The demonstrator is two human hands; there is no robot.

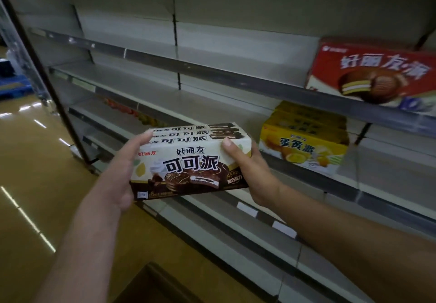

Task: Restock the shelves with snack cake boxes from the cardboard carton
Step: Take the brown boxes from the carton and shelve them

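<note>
While left grip [120, 168], right grip [252, 173] clasp 3 boxes [188, 158], red box [377, 74] cropped

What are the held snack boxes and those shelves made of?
Snack boxes: likely thin printed cardboard, slightly glossy, with crisp folded edges. Shelves: probably painted sheet metal, dull grey, judging by thin flat decks and a slotted upright.

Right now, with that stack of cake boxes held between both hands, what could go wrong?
The cocoa pie boxes look like several packs, gripped only at their ends by the left hand and right hand; one at the back might slip out. They are tilted and close to the yellow boxes, which stand near the front of their shelf, so a careless push could knock those off.
</note>
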